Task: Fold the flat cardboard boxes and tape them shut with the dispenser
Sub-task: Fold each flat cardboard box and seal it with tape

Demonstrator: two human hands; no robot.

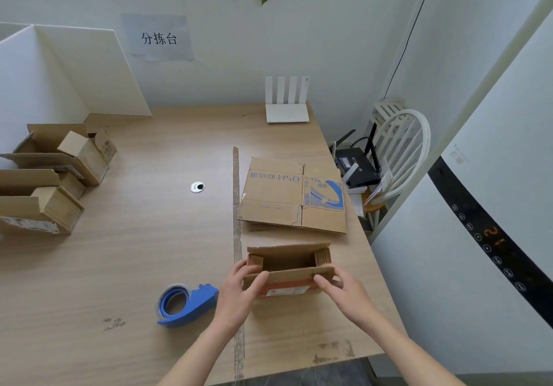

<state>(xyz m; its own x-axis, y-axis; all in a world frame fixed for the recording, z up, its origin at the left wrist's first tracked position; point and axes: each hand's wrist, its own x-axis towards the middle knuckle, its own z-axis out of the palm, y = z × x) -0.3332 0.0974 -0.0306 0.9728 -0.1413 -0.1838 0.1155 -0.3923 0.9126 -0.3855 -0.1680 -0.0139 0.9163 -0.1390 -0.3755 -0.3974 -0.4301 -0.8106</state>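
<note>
A small cardboard box [288, 263] stands open-topped on the wooden table [134, 251] near its front right. My left hand [239, 289] grips its left near corner, thumb on the near flap. On the right near corner, my right hand [344, 288] holds the same flap. A blue tape dispenser [187, 304] lies on the table just left of my left hand. Behind the box lies a stack of flat cardboard boxes [294, 195] with blue print.
Several folded boxes [57, 173] sit at the table's left edge. A white router [287, 105] stands at the back by the wall. A cable hole [197, 187] is mid-table. A white chair [398, 152] with a black router stands right of the table, beside a tall white appliance [478, 236].
</note>
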